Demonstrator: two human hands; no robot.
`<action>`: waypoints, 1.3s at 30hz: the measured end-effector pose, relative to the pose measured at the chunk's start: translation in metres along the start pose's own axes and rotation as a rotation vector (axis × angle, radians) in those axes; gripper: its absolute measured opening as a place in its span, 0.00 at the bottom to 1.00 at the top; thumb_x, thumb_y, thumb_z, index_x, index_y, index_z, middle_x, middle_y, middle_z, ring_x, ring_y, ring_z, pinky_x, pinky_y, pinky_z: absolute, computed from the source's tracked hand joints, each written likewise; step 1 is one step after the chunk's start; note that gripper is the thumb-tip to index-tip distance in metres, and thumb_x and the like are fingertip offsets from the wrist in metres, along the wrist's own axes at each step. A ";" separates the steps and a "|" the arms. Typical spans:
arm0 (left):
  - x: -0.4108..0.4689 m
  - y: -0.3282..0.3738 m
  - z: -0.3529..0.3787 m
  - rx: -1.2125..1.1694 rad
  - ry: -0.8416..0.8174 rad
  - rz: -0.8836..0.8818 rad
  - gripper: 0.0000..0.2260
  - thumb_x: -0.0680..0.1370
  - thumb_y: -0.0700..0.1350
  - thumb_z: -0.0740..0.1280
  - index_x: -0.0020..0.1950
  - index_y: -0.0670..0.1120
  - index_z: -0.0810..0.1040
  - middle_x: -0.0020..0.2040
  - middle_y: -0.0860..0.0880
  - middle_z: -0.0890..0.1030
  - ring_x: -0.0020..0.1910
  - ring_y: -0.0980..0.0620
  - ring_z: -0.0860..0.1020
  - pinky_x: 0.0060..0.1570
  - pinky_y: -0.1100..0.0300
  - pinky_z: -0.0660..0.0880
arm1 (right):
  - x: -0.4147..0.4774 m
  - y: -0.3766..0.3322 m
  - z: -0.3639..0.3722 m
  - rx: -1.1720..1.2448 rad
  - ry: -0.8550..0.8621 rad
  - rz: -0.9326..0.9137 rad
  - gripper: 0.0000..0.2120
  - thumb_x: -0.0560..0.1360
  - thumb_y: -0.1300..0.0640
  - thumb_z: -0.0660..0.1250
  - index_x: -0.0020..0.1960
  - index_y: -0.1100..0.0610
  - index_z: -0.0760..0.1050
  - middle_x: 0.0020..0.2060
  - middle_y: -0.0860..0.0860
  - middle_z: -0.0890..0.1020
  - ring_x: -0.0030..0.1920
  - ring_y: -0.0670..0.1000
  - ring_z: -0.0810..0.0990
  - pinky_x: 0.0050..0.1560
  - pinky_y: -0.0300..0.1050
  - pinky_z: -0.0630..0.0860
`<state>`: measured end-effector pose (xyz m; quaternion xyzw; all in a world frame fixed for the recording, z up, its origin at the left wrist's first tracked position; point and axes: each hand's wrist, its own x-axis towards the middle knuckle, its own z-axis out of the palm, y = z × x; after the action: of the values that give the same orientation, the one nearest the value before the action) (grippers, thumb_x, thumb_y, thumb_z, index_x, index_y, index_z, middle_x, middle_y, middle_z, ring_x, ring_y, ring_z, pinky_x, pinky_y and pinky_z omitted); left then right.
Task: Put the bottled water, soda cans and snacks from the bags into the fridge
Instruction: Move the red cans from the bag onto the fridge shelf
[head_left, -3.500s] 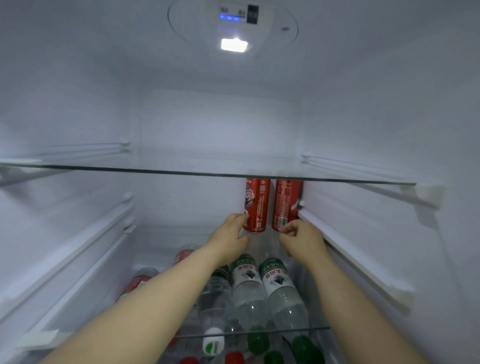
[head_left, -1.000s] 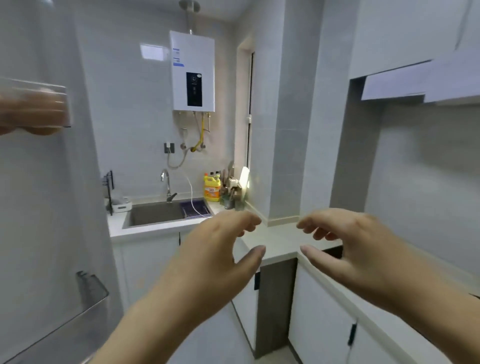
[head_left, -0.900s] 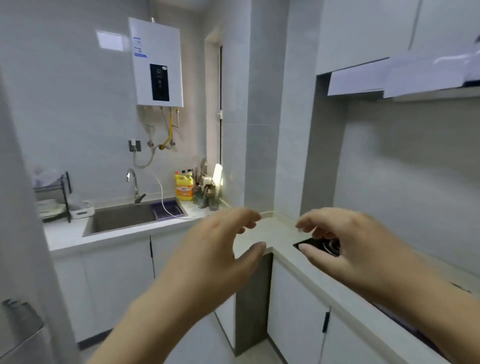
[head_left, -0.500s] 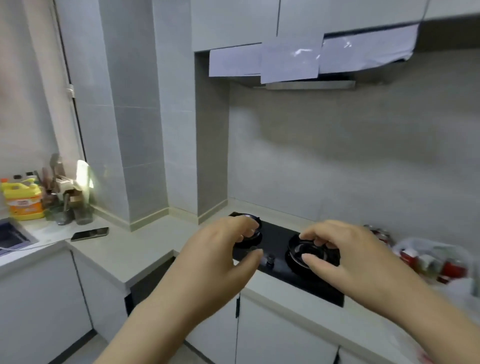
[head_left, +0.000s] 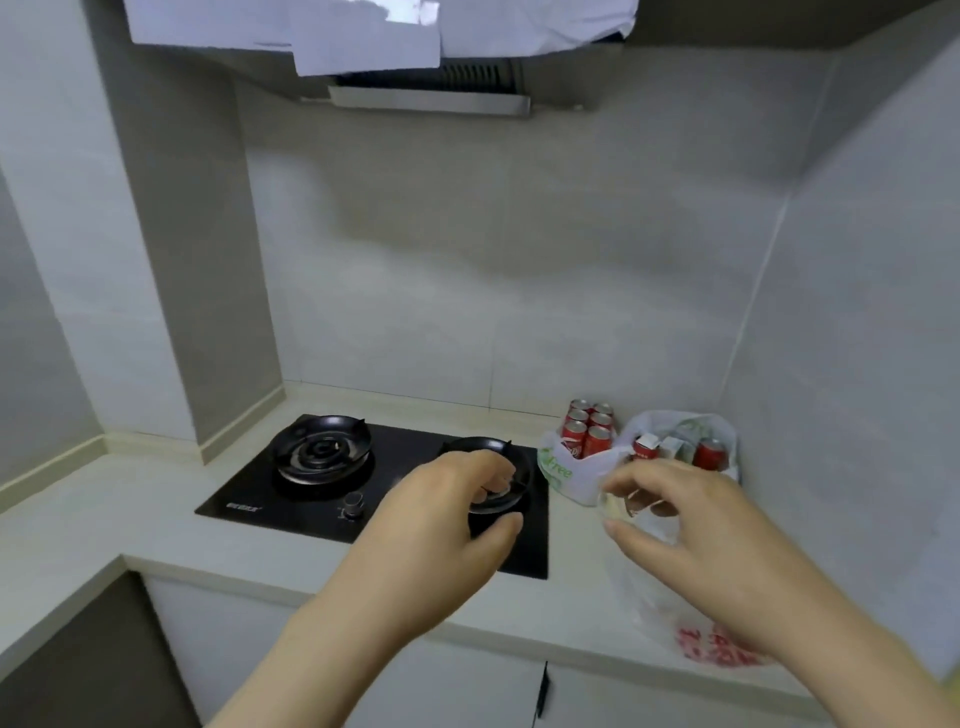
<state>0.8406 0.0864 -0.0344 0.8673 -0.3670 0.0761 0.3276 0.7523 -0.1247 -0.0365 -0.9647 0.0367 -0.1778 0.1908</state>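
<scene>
Several red soda cans (head_left: 586, 427) stand packed together on the counter's far right, behind a white plastic bag with green print (head_left: 563, 470). A second clear bag (head_left: 685, 434) beside it holds another red can (head_left: 710, 453) and small cartons. My left hand (head_left: 441, 525) hovers over the hob's right burner, fingers curled apart, holding nothing. My right hand (head_left: 691, 525) hovers in front of the bags, fingers apart and empty. A third white bag with red print (head_left: 717, 644) lies under my right forearm. The fridge is out of view.
A black two-burner gas hob (head_left: 322, 457) is set into the pale counter (head_left: 104, 525). A range hood covered with white paper (head_left: 384, 36) hangs above. Tiled walls close the corner behind and right. White cabinet doors (head_left: 441, 691) run below.
I let go of the cans in the fridge and turned right past the sink to the hob. Both empty hands now hover near the bags on the counter.
</scene>
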 end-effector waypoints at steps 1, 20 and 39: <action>0.012 -0.001 0.008 0.003 -0.009 0.006 0.15 0.76 0.53 0.64 0.62 0.56 0.74 0.57 0.61 0.77 0.56 0.64 0.74 0.58 0.61 0.73 | 0.007 0.012 0.001 0.008 0.008 0.013 0.09 0.73 0.46 0.67 0.53 0.42 0.76 0.49 0.36 0.79 0.52 0.37 0.76 0.53 0.40 0.76; 0.211 -0.045 0.136 -0.070 -0.139 -0.071 0.13 0.76 0.50 0.66 0.60 0.54 0.76 0.53 0.60 0.79 0.53 0.64 0.76 0.56 0.65 0.74 | 0.152 0.193 0.046 0.132 -0.054 0.261 0.12 0.71 0.50 0.69 0.54 0.45 0.78 0.46 0.40 0.81 0.49 0.38 0.78 0.54 0.42 0.76; 0.363 -0.170 0.216 -0.146 -0.324 -0.017 0.16 0.75 0.49 0.67 0.63 0.52 0.75 0.56 0.57 0.79 0.54 0.59 0.77 0.58 0.61 0.73 | 0.270 0.263 0.135 0.205 -0.009 0.545 0.09 0.71 0.54 0.72 0.48 0.45 0.76 0.45 0.41 0.81 0.49 0.42 0.80 0.55 0.45 0.78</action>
<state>1.1946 -0.1735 -0.1529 0.8452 -0.4120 -0.0943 0.3271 1.0519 -0.3576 -0.1643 -0.8957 0.2756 -0.1184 0.3284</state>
